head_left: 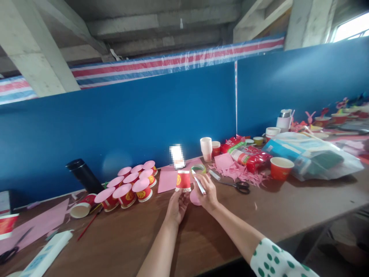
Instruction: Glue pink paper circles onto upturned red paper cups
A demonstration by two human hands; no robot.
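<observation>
My left hand [178, 207] has its fingers closed at the lower edge of a red paper cup [183, 180] with a gold emblem, held upside down. In my right hand [209, 193] is a slim white pen-like stick [200, 184], slanted beside the cup; its exact kind is unclear. Partly under the right hand lies a pink paper disc [195, 198]. Just beyond sits a roll of tape [204, 169], near a pink paper sheet [167, 179]. To the left, several upturned red cups [127, 198] stand grouped, with pink discs [122, 191] on top.
Black scissors [242, 187] and pink paper scraps [245, 175] lie to the right, before a red package [245, 154], an orange cup [281, 168] and a plastic bag [314, 157]. Leftward are a black bottle [85, 176], a tipped cup [82, 207] and a red stick [89, 224]. A blue partition [161, 119] stands behind.
</observation>
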